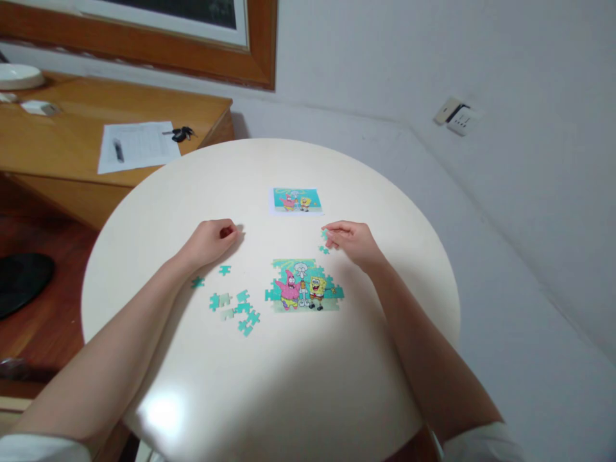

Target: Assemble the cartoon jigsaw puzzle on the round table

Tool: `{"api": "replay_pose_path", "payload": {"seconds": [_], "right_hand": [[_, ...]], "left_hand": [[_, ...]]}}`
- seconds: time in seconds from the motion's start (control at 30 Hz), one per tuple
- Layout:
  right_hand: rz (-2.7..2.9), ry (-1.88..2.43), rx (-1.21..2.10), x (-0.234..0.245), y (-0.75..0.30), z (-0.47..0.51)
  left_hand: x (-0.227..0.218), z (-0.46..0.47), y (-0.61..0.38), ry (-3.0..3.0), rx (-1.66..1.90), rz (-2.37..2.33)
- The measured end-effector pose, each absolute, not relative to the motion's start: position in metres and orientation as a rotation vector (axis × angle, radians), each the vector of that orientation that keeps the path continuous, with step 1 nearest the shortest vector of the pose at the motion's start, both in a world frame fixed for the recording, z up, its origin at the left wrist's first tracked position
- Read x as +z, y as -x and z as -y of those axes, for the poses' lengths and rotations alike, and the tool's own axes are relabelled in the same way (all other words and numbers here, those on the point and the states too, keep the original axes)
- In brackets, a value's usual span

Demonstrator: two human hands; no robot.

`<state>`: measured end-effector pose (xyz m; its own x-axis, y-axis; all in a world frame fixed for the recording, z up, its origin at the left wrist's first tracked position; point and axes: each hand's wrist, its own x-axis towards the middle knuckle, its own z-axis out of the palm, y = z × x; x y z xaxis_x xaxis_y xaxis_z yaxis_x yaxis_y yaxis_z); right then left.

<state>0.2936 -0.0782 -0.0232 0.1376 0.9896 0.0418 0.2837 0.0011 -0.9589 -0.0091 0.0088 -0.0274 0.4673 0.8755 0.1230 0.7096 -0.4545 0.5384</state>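
Note:
My right hand [351,240] pinches a teal puzzle piece [325,235] between thumb and fingertips, above the upper right of the partly joined puzzle [302,289]. Another small teal piece [324,250] lies on the table just below those fingertips. The joined part shows a pink starfish, a tall pale figure and a yellow square figure; its edges are uneven. To its left, my left hand [214,240] rests on the table with fingers curled closed and nothing visible in them. Several loose pieces [243,308], teal and pale grey, are scattered below that hand.
A printed reference picture [297,200] lies beyond the hands on the round white table [269,398]. Behind at left stands a wooden desk [77,141] with a paper sheet [137,147], keys [181,133] and a white adapter [39,107]. The wall carries a socket [462,120].

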Motion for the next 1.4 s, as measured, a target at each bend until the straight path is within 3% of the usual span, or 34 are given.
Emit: {"api": "replay_pose_path", "payload": {"seconds": [0.73, 1.4], "right_hand": [[1.487, 1.635, 1.293, -0.008, -0.292, 0.086], [1.649, 1.612, 1.285, -0.013, -0.295, 0.086]], "left_hand": [[-0.020, -0.005, 0.006, -2.308, 0.500, -1.387], [-0.019, -0.005, 0.005, -2.293, 0.498, -1.400]]}}
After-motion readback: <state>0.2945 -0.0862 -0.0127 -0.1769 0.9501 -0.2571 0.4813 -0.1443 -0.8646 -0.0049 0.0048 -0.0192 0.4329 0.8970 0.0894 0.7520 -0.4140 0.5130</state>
